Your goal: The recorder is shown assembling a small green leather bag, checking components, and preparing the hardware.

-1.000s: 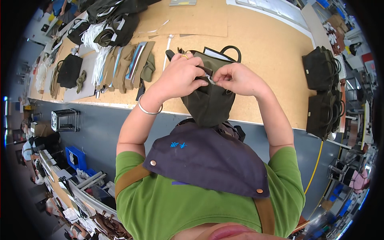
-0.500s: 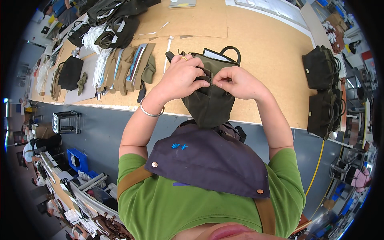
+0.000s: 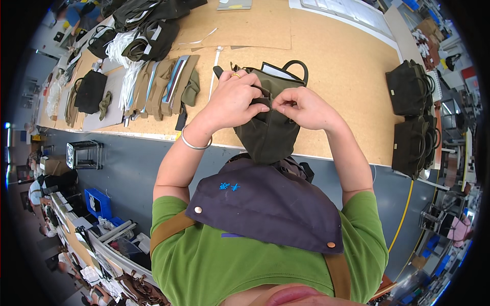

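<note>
A dark olive fabric handbag rests at the table's near edge, tilted toward me, with a black loop handle and a pale lining panel showing at its far side. My left hand is closed on the bag's upper edge, thumb pressed near an opening with what looks like a zipper. On the right of that opening, my right hand pinches at the bag's edge with thumb and forefinger. Whatever small part lies between those fingertips is too small to make out.
Stacked dark handbags stand at the table's right end. To the left lie tan fabric strips, white cords and a black bag. More dark bags are heaped farther back. A metal stool stands on the floor at left.
Both hands keep nearly the same place on the bag. My right fingers have shifted very slightly at the opening's edge.
</note>
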### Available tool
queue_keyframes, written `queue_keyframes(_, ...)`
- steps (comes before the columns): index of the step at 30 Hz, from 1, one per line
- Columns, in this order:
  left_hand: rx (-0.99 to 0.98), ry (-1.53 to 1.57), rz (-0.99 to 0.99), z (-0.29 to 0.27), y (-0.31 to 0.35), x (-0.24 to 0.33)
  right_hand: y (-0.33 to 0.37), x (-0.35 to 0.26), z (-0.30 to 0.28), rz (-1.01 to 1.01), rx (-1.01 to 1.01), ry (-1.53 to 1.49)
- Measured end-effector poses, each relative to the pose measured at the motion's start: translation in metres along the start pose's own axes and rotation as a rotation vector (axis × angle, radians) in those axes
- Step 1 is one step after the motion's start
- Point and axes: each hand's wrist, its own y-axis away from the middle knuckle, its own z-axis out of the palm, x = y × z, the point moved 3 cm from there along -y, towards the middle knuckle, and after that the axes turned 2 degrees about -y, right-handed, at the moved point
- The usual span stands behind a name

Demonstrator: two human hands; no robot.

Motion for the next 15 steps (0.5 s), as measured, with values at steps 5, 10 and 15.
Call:
queue_keyframes(5,-0.001,0.005,-0.021,-0.002,0.000,0.002,-0.001,0.006,0.002,-0.001,0.004,-0.077)
queue_keyframes(10,-0.004,0.052,-0.037,-0.001,-0.001,-0.001,0.000,0.010,0.003,-0.006,0.016,-0.193)
queue_keyframes(15,0.007,0.085,-0.026,-0.001,-0.001,-0.003,0.000,0.011,0.004,0.011,0.018,-0.239)
